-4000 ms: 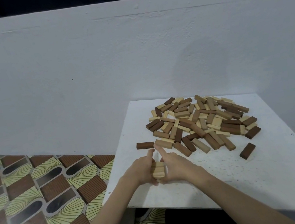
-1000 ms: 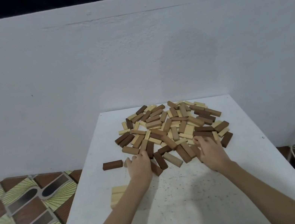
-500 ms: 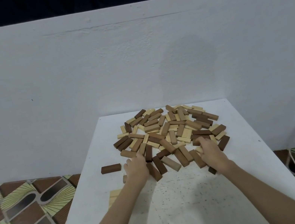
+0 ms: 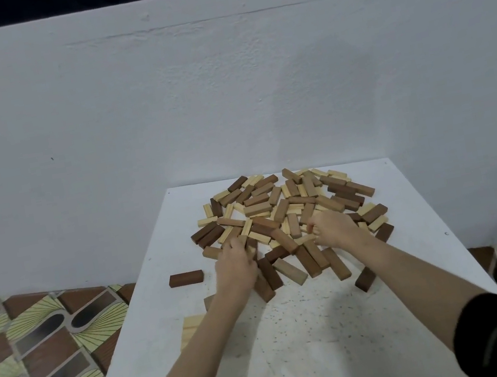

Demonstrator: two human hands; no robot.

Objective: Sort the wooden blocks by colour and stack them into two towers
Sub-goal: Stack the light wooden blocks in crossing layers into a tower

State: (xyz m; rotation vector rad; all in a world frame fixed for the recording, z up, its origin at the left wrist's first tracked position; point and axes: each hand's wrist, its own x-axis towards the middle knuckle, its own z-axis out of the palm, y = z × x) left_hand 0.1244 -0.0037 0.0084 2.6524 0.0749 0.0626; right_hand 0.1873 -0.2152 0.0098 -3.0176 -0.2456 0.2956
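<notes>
Blocks of light, mid-brown and dark wood lie in a loose heap (image 4: 287, 211) at the centre of the frame, on the far half of a square white tabletop (image 4: 316, 336). Both hands are at the heap's near edge. The left hand (image 4: 236, 270), lower centre-left, has its fingers curled down into the blocks; it seems to pinch a pale one, though which block cannot be told. The right hand (image 4: 334, 228), just right of centre, also has its fingers bent over pale pieces, and whether it already holds one is not clear.

A small stack of pale wooden blocks (image 4: 190, 328) sits low and left of centre, partly hidden by the left forearm; it looks like the start of the light tower. One dark brown block (image 4: 186, 278) lies alone, left of the heap.

To do this step well, each hand should lift a single pale block straight up, not drag it, so that neighbours do not scatter towards the table edge. Blocks lying on top are the ones to take first, each set down squarely on the stack.
</notes>
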